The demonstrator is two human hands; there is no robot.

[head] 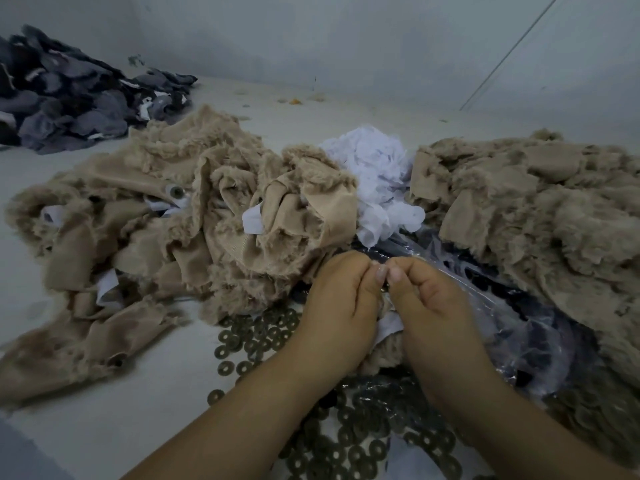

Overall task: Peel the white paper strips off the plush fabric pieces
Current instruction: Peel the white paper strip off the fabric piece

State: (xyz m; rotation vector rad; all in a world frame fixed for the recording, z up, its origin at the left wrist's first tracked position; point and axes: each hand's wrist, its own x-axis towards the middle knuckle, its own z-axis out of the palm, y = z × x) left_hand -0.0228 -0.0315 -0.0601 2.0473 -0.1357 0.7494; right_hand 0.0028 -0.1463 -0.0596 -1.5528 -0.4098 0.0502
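Note:
My left hand [341, 303] and my right hand [427, 303] meet at the lower middle, fingers curled and thumbs together. Between them they hold a small tan plush piece [382, 353] with a white paper strip [389, 325] on it. What the thumb tips pinch is hidden. A big heap of tan plush pieces [194, 216] lies to the left, some showing white strips [254, 220]. A second tan plush heap [540, 209] lies to the right. A mound of crumpled white paper strips [379, 178] sits between the two heaps.
Several dark ring-shaped washers [263, 332] are scattered on the white table in front of me and under my wrists. A clear plastic bag [519, 317] holding dark parts lies at the right. A pile of grey fabric pieces [72, 98] sits far left by the wall.

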